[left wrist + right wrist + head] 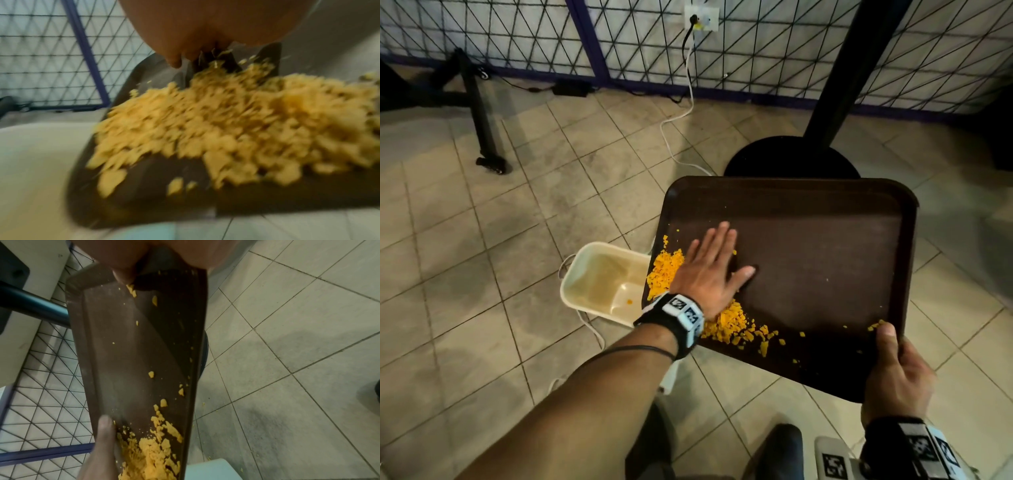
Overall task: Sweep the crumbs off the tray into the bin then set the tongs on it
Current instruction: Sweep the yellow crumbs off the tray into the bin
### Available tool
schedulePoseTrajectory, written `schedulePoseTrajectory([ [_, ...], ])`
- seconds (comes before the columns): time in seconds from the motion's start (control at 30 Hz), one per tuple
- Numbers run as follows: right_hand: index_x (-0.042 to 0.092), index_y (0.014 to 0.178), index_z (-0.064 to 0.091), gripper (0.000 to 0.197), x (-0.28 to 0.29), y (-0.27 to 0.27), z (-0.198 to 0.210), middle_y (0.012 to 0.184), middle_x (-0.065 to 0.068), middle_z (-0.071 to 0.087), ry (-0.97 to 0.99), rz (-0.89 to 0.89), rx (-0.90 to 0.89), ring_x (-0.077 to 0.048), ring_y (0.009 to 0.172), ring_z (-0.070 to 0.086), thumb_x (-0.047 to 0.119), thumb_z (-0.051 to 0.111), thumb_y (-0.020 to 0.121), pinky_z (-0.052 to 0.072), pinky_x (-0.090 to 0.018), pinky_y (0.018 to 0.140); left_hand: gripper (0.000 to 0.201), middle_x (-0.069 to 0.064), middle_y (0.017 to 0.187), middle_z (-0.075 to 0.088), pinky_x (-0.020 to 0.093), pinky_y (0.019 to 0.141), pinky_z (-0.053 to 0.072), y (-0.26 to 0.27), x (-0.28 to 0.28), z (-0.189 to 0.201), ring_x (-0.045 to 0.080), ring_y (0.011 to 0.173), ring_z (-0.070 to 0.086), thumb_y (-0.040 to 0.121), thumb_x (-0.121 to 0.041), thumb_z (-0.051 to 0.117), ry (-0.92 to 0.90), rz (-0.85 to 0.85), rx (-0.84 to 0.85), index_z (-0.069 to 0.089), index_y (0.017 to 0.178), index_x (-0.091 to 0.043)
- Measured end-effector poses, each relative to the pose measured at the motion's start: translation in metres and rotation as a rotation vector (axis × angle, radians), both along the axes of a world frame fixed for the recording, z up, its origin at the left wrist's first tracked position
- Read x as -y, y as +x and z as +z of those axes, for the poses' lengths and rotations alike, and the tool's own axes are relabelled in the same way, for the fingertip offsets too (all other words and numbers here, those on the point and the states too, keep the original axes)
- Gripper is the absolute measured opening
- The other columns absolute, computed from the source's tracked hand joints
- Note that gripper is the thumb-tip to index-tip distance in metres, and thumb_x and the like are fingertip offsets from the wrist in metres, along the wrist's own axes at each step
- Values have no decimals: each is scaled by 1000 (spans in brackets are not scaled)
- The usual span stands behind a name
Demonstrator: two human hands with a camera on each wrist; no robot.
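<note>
A dark brown tray [825, 246] is held in the air over the tiled floor, its left edge over a cream bin [585, 281]. My right hand [893, 373] grips the tray's near right corner, thumb on top. My left hand [714, 270] lies flat on the tray with straight fingers, its edge against a heap of orange crumbs [666, 270] at the left rim. More crumbs [736, 329] lie by my wrist. The left wrist view shows the blurred crumb heap [236, 126] on the tray [144, 194]. The right wrist view shows the tray [127, 353] with scattered crumbs [156, 447]. No tongs are in view.
A black table pedestal and round base [791, 157] stand just behind the tray. A white cable [678, 130] runs across the floor from a wall socket. A wire-mesh fence lines the back. Another black stand [486, 137] is at far left. One crumb lies in the bin.
</note>
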State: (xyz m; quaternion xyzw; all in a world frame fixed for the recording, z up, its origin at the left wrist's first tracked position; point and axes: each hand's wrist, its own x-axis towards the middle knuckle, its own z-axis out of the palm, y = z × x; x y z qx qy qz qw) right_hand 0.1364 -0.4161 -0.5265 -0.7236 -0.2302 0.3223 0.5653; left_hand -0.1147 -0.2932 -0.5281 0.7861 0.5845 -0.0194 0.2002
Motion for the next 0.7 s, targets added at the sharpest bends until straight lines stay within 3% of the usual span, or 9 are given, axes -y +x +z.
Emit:
schedulePoseTrajectory([
  [0.1, 32, 78, 72, 28, -3, 0, 2, 68, 7, 65, -9, 2, 13, -17, 73, 60, 46, 54, 94, 52, -13, 54, 80, -5, 160, -24, 38, 122, -4, -30, 4, -7, 13, 149, -16, 92, -72, -2, -62, 86, -50, -13, 155, -22],
  [0.17, 38, 79, 73, 26, -4, -3, 3, 74, 6, 65, 0, 1, 18, -18, 74, 61, 52, 56, 91, 53, -16, 58, 81, -5, 161, -21, 37, 122, -5, -32, 1, -4, 12, 149, -16, 92, -72, -1, -65, 97, -41, -10, 155, -22],
  [0.23, 37, 79, 73, 27, -6, -7, 3, 76, 2, 64, 8, -5, 20, -18, 74, 60, 59, 58, 87, 53, -20, 61, 79, -5, 162, -19, 37, 122, -5, -20, -4, 5, 12, 149, -14, 93, -70, 1, -25, 77, -4, -7, 156, -22],
  [0.4, 38, 80, 73, 25, -11, -15, 3, 81, 2, 65, 34, -18, -17, -18, 79, 61, 45, 54, 94, 54, -14, 60, 75, -4, 165, -10, 37, 122, -3, 44, -14, 33, 14, 151, -8, 98, -65, 15, 97, -94, 129, 2, 158, -21],
  [0.53, 30, 83, 71, 26, -12, -20, 3, 88, 1, 67, 34, -23, -36, -18, 81, 63, 41, 52, 97, 54, -10, 59, 75, -2, 165, -9, 38, 122, -2, 73, -11, 32, 16, 151, -8, 99, -64, 16, 119, -233, 109, 2, 157, -20],
  [0.6, 25, 85, 69, 26, -12, -23, 4, 88, 0, 66, 39, -30, -21, -17, 79, 62, 40, 52, 98, 52, -9, 58, 74, -3, 164, -13, 40, 123, -1, 63, -7, 22, 15, 150, -10, 98, -65, 14, 104, -217, 77, -1, 157, -21],
  [0.7, 15, 101, 69, 29, -11, -21, 3, 86, -3, 64, 38, -41, -20, -5, 69, 62, 38, 51, 99, 51, -8, 55, 74, -7, 161, -22, 39, 122, -3, 22, 2, -2, 13, 149, -15, 97, -66, 11, 14, -108, 26, -9, 156, -25],
])
